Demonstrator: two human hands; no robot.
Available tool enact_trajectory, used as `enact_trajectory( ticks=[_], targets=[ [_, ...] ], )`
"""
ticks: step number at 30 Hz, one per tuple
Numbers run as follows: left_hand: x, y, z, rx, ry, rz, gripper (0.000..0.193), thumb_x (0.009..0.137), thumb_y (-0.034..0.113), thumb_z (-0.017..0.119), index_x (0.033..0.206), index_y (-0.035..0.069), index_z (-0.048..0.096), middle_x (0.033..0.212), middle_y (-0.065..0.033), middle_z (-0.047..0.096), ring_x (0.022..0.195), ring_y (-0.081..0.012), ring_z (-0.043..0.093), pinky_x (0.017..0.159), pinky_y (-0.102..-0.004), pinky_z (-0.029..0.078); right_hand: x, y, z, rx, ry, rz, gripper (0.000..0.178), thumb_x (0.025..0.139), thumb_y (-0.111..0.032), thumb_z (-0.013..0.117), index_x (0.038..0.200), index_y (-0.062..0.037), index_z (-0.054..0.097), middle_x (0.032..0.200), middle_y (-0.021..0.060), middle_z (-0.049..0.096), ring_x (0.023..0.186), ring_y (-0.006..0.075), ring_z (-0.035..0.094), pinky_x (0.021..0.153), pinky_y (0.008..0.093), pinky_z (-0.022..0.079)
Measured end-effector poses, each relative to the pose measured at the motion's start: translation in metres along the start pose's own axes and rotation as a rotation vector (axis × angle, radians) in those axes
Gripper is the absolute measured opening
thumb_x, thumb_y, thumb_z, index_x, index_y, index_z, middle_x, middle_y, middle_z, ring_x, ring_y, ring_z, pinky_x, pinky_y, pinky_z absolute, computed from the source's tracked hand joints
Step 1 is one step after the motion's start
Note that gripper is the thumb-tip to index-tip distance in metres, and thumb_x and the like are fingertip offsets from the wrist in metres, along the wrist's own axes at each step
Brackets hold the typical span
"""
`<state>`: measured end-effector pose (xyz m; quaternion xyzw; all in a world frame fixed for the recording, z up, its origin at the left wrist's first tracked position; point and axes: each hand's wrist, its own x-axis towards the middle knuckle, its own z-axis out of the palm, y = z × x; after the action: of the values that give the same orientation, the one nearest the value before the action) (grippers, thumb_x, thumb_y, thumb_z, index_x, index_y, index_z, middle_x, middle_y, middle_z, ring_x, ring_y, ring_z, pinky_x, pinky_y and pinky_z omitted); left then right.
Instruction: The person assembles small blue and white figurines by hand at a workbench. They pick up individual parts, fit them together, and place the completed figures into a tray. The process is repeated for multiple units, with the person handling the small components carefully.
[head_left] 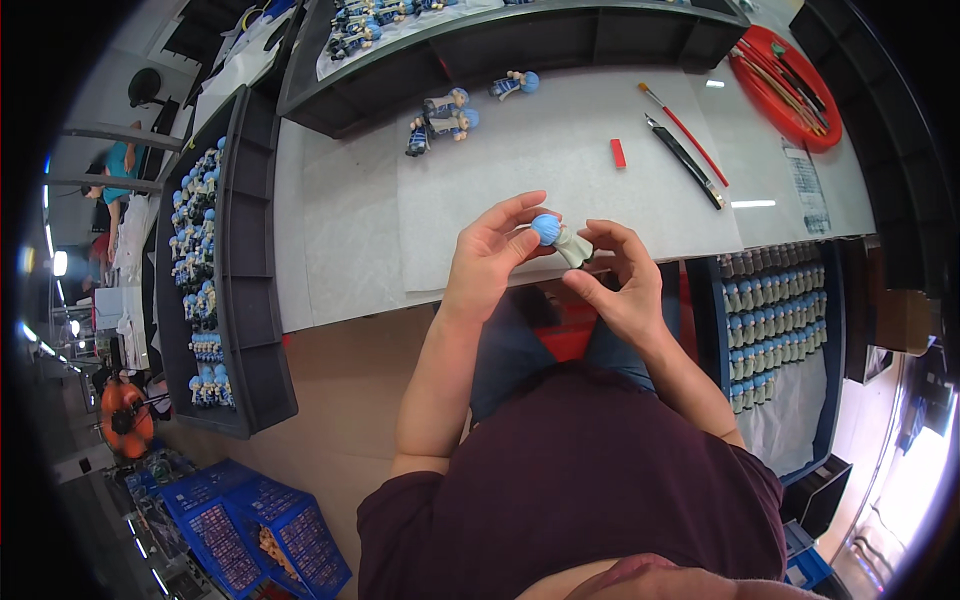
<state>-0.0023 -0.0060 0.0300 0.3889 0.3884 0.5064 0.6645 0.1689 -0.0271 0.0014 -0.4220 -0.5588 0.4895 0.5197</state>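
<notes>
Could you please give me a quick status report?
Left hand holding figurine by its head; right hand at its base. Figurine tilted. Red brush lying apart, nothing blocking.

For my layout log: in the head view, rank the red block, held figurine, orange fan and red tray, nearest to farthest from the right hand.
1. Held figurine: at the right hand
2. Red block: ahead, on the table
3. Red tray: far right corner
4. Orange fan: far left

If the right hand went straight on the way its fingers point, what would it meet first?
Most likely the blue-haired figurine, just ahead of the right hand, which may already touch its base; depth there is unclear. Beyond comes the left hand.
</notes>
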Motion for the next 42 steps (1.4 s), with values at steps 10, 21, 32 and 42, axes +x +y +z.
enact_trajectory(
  ticks=[10,21,32,42],
  targets=[
    [0.062,0.029,-0.026,1.022,0.111,0.497,0.025,0.077,0.008,0.064,0.102,0.002,0.062,0.105,-0.0123,0.061,0.096,-0.0240,0.056,0.085,-0.0321,0.043,-0.013,0.001,-0.066,0.134,0.131,0.032,0.028,0.080,0.005,0.060,0.107,0.0074,0.055,0.100,0.0102,0.060,0.094,0.0144,0.056,0.082,0.0262,0.046],
    [0.145,0.047,-0.082,1.643,0.379,0.293,0.032,0.083,0.031,0.059,0.100,0.004,0.064,0.092,-0.0151,0.065,0.083,-0.0286,0.062,0.073,-0.0348,0.047,-0.152,0.022,-0.310,-0.602,1.285,0.025,0.023,0.078,-0.003,0.064,0.101,0.0002,0.062,0.092,0.0077,0.065,0.082,0.0118,0.062,0.076,0.0250,0.050],
    [0.125,0.038,-0.039,1.083,0.441,0.559,0.032,0.089,0.021,0.053,0.113,0.000,0.057,0.102,-0.0093,0.061,0.085,-0.0195,0.057,0.075,-0.0304,0.044,-0.289,0.136,-0.364,-0.961,1.196,0.844,0.029,0.068,-0.016,0.071,0.096,-0.0081,0.067,0.085,0.0127,0.067,0.076,0.0204,0.065,0.071,0.0306,0.049],
    [0.064,0.024,0.001,-0.637,-0.146,-0.243,0.041,0.088,0.008,0.051,0.124,-0.004,0.036,0.125,-0.0194,0.040,0.095,-0.0245,0.045,0.086,-0.0354,0.041,-0.280,0.145,-0.371,-1.167,0.896,0.915,0.038,0.074,-0.032,0.065,0.102,-0.0066,0.064,0.099,0.0162,0.063,0.093,0.0296,0.060,0.083,0.0371,0.045]
  ],
)
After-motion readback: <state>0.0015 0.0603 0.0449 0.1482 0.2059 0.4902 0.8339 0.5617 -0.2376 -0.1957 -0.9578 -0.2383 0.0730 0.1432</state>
